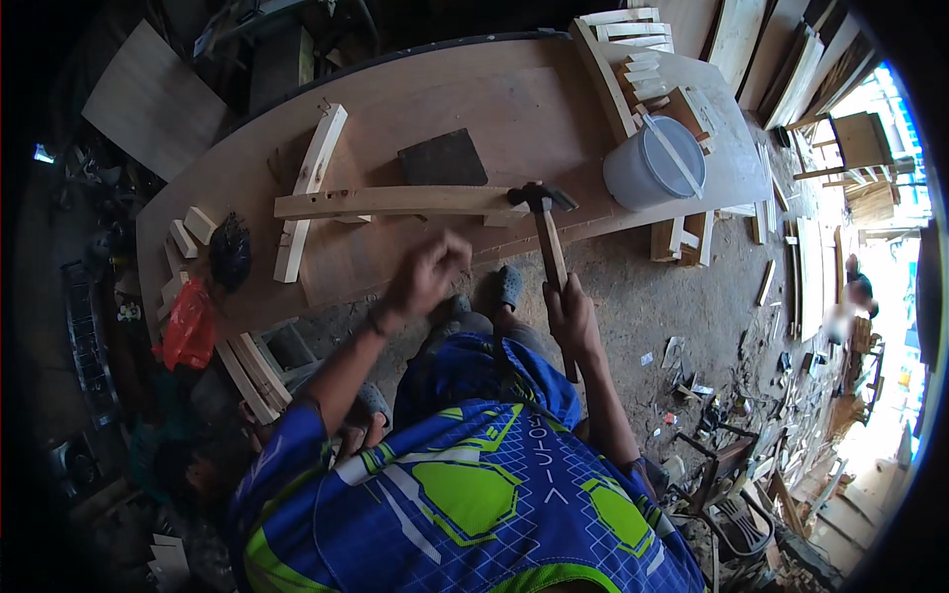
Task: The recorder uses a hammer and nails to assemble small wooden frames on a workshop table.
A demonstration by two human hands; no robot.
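Observation:
My right hand (572, 314) is wrapped round the wooden handle of a claw hammer (550, 242). The hammer's dark head is over the right end of a long wooden bar (395, 202). At its left, this bar meets a shorter crosspiece (314, 168), and protruding nails show at the crosspiece's far end. My left hand (432, 272) is raised near the table's front edge, apart from the wood, its fingers curled in. Whatever may be between those fingers is too small to make out. Beyond the bar, a dark flat square (444, 158) lies on the plywood tabletop (524, 94).
A lidded white bucket (654, 166) with a wooden strip across it stands at the right, beside cut wood pieces (643, 79). Red (188, 326) and black (230, 252) plastic bags are at the left edge. Scraps litter the floor (633, 336). Another person (193, 469) is partly visible lower left.

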